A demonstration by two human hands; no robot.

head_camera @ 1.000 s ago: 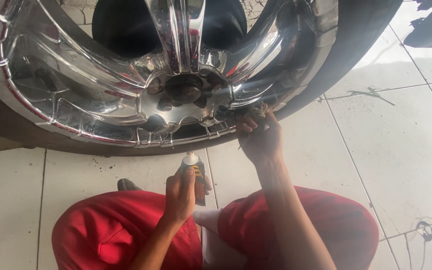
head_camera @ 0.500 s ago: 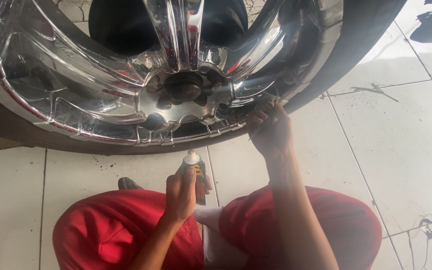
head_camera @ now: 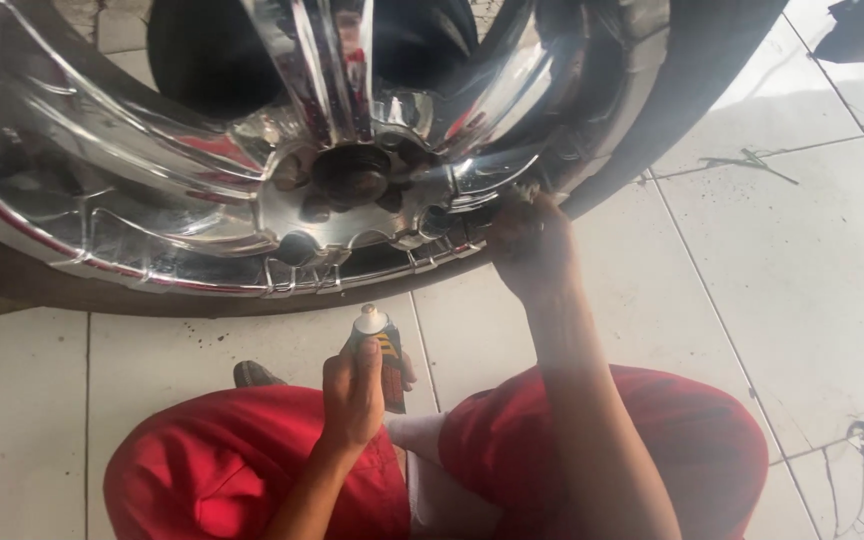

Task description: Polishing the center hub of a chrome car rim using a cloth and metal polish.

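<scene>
- Head view: a floor of large pale tiles [head_camera: 782,270] with dark grout lines and a few cracks and scuffs; a person crouches on it in red trousers [head_camera: 252,470], seen from above.
- Filling the top of the view is a big chrome wheel rim [head_camera: 152,200] with shiny spokes, a hub with lug holes at its middle, and a black tyre [head_camera: 692,90] around it.
- The left hand [head_camera: 352,392] is held above the knees, its fingers wrapped closed around a small tube [head_camera: 384,350] with a pale nozzle pointing up, well apart from the rim.
- The right hand [head_camera: 530,240] reaches forward and presses against the rim's lower right edge, just beside the tyre. Its fingers look curled, perhaps on a small cloth, but I cannot tell.
- The rim already gleams over most of its face; judging by that, the rubbing looks well along, with the lower edge in hand now.
</scene>
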